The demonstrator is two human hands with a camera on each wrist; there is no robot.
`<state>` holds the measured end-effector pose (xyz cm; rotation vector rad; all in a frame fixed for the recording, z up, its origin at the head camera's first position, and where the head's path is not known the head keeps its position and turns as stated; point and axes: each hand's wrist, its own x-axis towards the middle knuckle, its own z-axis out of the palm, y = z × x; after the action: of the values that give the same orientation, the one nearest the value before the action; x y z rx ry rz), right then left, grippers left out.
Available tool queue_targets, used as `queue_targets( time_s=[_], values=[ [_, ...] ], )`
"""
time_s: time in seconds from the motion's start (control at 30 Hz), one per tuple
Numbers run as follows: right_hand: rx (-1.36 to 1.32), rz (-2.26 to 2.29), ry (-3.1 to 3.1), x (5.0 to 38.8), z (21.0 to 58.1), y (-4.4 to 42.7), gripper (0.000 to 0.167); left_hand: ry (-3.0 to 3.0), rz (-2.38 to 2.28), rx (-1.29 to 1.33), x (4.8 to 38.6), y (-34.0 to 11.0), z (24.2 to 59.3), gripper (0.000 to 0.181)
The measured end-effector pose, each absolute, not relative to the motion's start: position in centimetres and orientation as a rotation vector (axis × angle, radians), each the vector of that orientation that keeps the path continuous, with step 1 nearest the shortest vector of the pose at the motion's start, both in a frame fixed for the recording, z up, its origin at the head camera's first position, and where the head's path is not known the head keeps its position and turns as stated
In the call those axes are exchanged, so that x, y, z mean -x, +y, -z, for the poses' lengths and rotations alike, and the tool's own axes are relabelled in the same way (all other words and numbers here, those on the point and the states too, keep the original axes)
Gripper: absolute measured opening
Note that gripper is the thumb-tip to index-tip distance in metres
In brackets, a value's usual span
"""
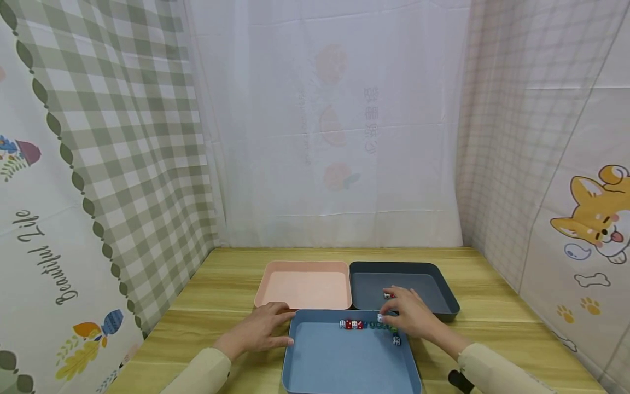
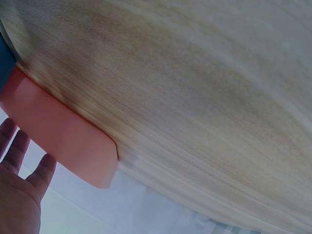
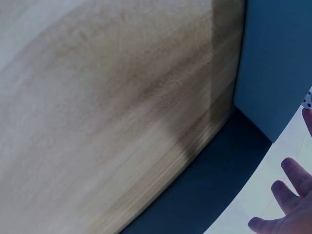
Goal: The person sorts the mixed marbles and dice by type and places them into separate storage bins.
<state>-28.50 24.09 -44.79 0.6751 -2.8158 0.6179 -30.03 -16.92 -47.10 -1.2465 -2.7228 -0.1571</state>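
Note:
My right hand [image 1: 410, 313] pinches a white die [image 1: 380, 317] above the far right part of the blue tray [image 1: 344, 361]. In the right wrist view the spotted die [image 3: 306, 101] shows at a fingertip. Below the hand, a row of small dice lies along the tray's far side: white and red ones [image 1: 351, 324] at the left, blue-green ones [image 1: 372, 325] further right. Another white die [image 1: 396, 340] sits near the tray's right wall. My left hand [image 1: 263, 328] is at the tray's left rim, fingers loosely extended and holding nothing.
Behind the blue tray stand a pink tray [image 1: 305, 282] at the left and a dark grey tray [image 1: 408, 279] at the right. A few dice [image 1: 388, 295] lie in the dark one, partly hidden by my right hand. The wooden table [image 1: 216, 295] is enclosed by hanging cloths.

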Motion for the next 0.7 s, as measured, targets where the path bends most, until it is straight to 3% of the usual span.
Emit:
queue_targets(
  time_s=[0.7],
  values=[
    [-0.663,-0.632,-2.786,28.67,44.45,24.30,0.003,-2.769,0.164,1.229,29.95,-16.90,46.92,0.074]
  ],
)
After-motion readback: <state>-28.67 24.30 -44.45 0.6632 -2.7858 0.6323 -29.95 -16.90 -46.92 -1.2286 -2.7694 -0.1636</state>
